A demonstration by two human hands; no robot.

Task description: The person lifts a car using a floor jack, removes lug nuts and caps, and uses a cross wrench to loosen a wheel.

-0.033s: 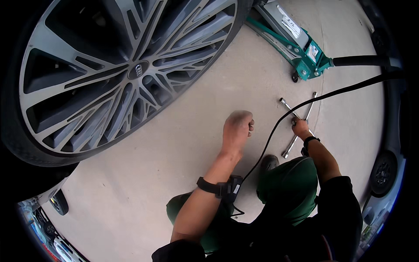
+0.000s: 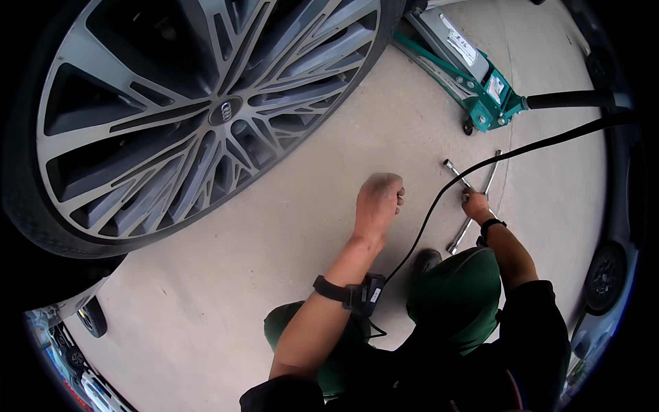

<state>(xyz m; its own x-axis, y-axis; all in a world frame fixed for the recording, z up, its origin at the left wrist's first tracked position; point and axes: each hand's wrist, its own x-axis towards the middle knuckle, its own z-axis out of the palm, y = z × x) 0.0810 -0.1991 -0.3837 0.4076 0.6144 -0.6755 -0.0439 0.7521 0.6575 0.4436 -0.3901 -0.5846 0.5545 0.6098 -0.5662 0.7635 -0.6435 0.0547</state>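
Observation:
My left hand (image 2: 377, 199) is curled into a fist above the concrete floor, beside a car wheel with grey spokes (image 2: 147, 165); whether anything is inside it is hidden. My right hand (image 2: 475, 204) grips the middle of a chrome cross wrench (image 2: 458, 242), which is low at floor level. A black cable (image 2: 434, 206) curves past both hands down to a dark box (image 2: 373, 294) near my left forearm.
A green floor jack (image 2: 467, 69) with a padded handle (image 2: 566, 99) stands at the top right. My bent knees (image 2: 449, 288) are below. Other vehicles show at the right rim (image 2: 604, 278) and lower left (image 2: 91, 316). Concrete floor (image 2: 178, 302) lies around me.
The view has shifted very slightly, moving the jack and wrench a little down and right in the picture. Both hands keep the same shape, with no visible change of grip.

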